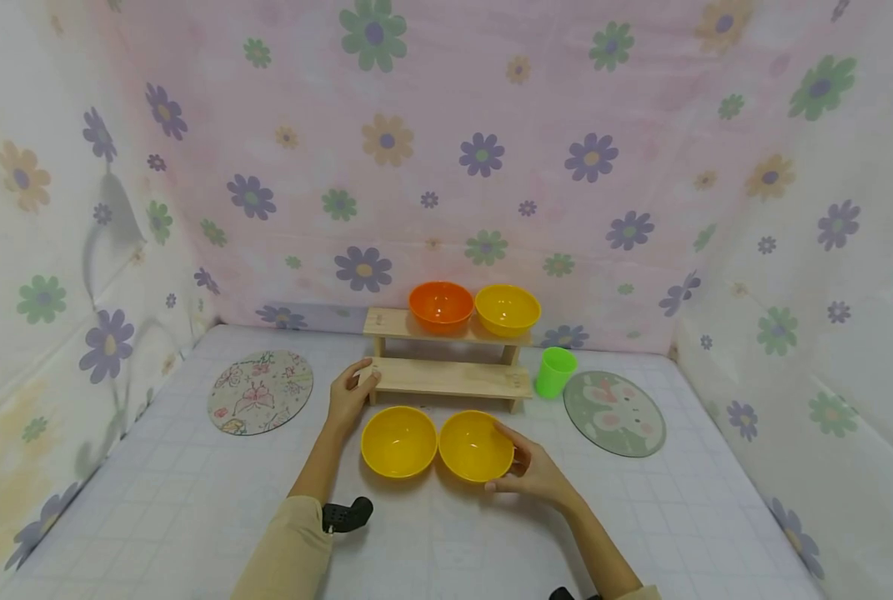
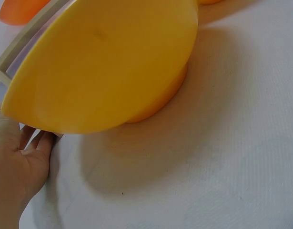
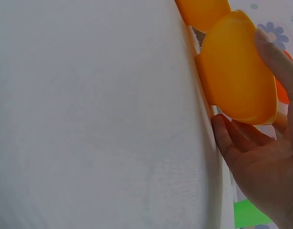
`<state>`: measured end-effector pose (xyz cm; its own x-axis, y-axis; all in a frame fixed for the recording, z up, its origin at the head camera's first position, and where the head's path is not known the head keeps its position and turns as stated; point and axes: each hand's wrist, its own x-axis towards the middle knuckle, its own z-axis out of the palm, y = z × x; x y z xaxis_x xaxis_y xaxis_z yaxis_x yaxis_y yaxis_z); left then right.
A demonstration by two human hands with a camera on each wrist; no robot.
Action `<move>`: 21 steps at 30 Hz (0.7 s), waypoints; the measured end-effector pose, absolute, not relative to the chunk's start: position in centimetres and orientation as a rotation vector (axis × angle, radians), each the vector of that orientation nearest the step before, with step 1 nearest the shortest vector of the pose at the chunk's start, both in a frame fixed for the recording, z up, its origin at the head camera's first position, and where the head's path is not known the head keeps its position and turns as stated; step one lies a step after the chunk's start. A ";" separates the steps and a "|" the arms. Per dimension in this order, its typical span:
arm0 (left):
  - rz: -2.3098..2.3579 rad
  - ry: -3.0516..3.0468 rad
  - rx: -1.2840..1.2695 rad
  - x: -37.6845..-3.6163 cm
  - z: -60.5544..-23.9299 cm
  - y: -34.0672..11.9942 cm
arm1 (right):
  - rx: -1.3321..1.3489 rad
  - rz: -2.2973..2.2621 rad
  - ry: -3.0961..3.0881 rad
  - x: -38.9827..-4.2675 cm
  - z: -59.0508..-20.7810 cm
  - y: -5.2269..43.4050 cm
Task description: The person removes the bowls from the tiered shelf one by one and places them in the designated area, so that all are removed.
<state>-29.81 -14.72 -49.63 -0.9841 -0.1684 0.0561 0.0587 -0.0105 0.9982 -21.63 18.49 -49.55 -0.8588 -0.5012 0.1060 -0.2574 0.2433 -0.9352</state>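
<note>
right hand curls its grip round the yellow round plastic bowl at 3 o'clock; left hand, grip relaxed, touches the pale wooden two-step shelf at 9 o'clock.

Around the wooden step shelf are three yellow bowls, one orange bowl, one green cup and two round mats.

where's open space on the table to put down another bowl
Free: the near table left of the left forearm, and the front right corner below the green mat. Crowded: the centre, where two yellow bowls sit touching before the wooden shelf, both hands beside them.
</note>
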 end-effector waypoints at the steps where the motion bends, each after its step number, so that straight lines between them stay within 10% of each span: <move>1: -2.132 -2.087 0.116 -29.6 -49.3 -14.7 | -0.724 -1.656 2.301 -21.6 -49.6 18.5; 21: -2.137 -2.090 0.114 -28.3 -47.5 -14.4 | -0.650 -1.728 2.545 -26.3 -44.0 20.1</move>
<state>-28.27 -14.40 -47.52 -0.9859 -0.1596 0.0505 0.0541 -0.0182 0.9984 -26.31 20.06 -44.01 -0.9145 -0.3331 0.2295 -0.3362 0.3103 -0.8892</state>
